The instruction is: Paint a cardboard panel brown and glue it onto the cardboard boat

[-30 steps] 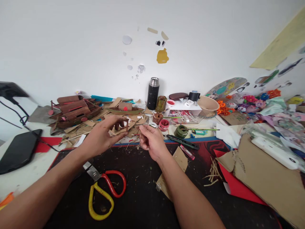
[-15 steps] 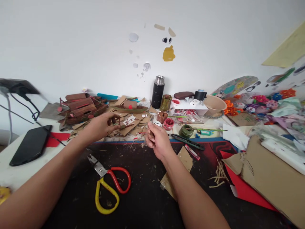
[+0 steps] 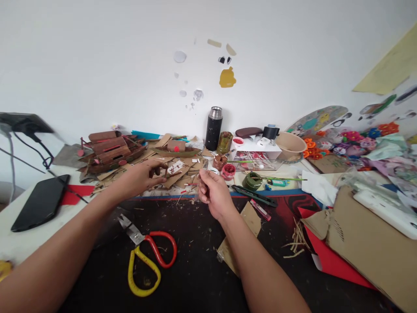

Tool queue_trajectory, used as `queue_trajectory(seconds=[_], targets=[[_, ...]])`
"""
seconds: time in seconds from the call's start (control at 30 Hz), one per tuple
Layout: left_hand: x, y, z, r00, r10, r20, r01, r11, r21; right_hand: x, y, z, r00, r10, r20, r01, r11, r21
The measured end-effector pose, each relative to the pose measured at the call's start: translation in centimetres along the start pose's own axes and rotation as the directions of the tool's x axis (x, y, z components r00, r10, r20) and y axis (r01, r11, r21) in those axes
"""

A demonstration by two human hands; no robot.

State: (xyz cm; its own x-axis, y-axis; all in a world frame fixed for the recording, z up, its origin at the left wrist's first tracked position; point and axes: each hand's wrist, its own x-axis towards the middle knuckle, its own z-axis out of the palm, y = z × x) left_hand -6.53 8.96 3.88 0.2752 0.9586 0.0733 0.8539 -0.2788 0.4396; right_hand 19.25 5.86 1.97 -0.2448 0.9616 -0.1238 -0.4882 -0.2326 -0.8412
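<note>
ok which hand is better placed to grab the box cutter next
Probably the right hand: it is nearer the box cutter, while the left hand is farther off, by cardboard scraps. The right may hold something.

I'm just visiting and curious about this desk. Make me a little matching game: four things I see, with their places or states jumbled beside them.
Things
1. left hand
2. scissors
3. flask
4. phone

Places or states
A. standing upright near the wall
B. lying on the dark mat
C. at the far left, by a red sheet
D. pinching a small brown strip

Right pairs: 1-D, 2-B, 3-A, 4-C
</note>
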Motion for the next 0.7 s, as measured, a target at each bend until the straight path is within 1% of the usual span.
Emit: queue_trajectory(seconds=[0.13,0.23,0.33,0.4,0.7], targets=[[1.7,0.4,-0.5,0.999,0.021,0.041,-0.022,0.999,0.038,0.0,-0.2,0.1,1.0,-0.008,0.014,0.008,1.0,0.011],[3.3,0.5,-0.9,0.995,0.03,0.097,-0.037,0.997,0.069,-0.1,-0.3,0.1,1.0,-0.019,0.016,0.018,0.999,0.031],[4.8,0.3,-0.9,0.985,0.036,0.168,-0.054,0.993,0.101,-0.1,-0.5,0.1,0.999,-0.029,0.014,0.028,0.998,0.047],[5.6,0.0,-0.7,0.98,0.039,0.194,-0.064,0.991,0.121,-0.1,-0.6,0.1,0.999,-0.033,0.01,0.033,0.998,0.052],[7.3,-1.2,0.2,0.956,0.059,0.288,-0.105,0.983,0.148,-0.1,-0.3,0.1,1.0,-0.012,0.014,0.011,0.999,0.044]])
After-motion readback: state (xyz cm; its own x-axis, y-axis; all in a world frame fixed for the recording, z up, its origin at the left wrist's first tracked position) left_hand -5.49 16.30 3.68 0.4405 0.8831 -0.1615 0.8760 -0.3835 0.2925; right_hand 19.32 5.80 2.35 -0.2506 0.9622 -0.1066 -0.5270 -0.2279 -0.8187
